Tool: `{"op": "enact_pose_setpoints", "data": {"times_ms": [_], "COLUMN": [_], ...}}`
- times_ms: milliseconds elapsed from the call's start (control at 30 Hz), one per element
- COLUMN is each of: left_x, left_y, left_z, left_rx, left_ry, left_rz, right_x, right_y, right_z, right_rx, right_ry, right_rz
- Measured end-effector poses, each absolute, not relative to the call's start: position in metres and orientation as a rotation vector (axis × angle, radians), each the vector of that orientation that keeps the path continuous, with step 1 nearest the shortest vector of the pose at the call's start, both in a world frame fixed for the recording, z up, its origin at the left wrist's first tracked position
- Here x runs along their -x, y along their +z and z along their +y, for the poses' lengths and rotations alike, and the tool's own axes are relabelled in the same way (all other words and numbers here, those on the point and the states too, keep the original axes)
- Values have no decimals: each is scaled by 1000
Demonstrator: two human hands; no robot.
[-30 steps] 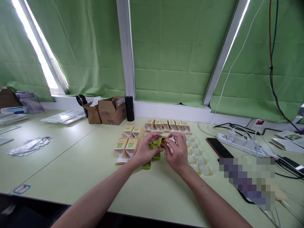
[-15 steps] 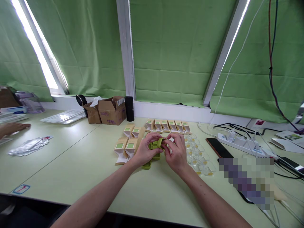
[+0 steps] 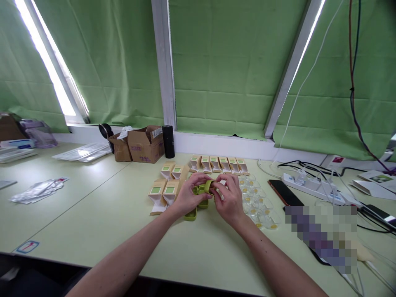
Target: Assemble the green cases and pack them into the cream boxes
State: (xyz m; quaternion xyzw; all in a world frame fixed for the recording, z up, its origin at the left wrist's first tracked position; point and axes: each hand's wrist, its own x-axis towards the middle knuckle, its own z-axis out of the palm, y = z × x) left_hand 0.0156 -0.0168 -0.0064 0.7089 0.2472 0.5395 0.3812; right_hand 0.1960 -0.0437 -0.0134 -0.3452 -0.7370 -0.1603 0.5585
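Between both hands, just above the table, is a small olive-green case [image 3: 209,186]. My left hand [image 3: 192,193] grips its left side with thumb and fingers. From the right, my right hand [image 3: 229,197] closes on the case, its fingertips reaching into or over the opening; the inside is hidden. More olive-green cases [image 3: 191,215] lie on the table under and beside my left hand, partly covered by it. Left of them stand several small cardboard boxes [image 3: 170,190] with green labels. Right of my right hand lie clear plastic pieces [image 3: 259,201] with yellow spots, in rows.
A row of similar small boxes [image 3: 214,163] stands behind my hands. Farther back are an open carton [image 3: 145,146] and a black cylinder [image 3: 168,141]. A phone [image 3: 286,193], a power strip [image 3: 318,190] and cables are at right. Flat plastic packets [image 3: 40,189] lie left.
Another person's hand at the far left has gone out of view. My hands and the green case stay in almost the same place.
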Motion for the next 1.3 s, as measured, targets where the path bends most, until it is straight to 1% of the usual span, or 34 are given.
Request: {"op": "enact_pose_setpoints", "data": {"times_ms": [300, 500, 867, 1033, 1300], "left_x": [-7, -9, -8, -9, -11], "left_y": [-4, -4, -6, -5, -5], "left_z": [-12, -15, -18, -16, -17], "left_rx": [-1878, -1961, -1976, -1978, -2023], "left_ry": [1503, 1504, 1512, 1521, 1462], "left_rz": [740, 849, 786, 1003, 996], "right_x": [-201, -198, -197, -196, -194], "right_y": [-7, -16, -24, -25, -28], "right_z": [-50, -48, -43, -43, -43], "right_rx": [718, 777, 828, 840, 812], "right_ry": [-266, -173, 35, 68, 46], "right_rz": [-1799, -1864, -1738, -1686, -1702]}}
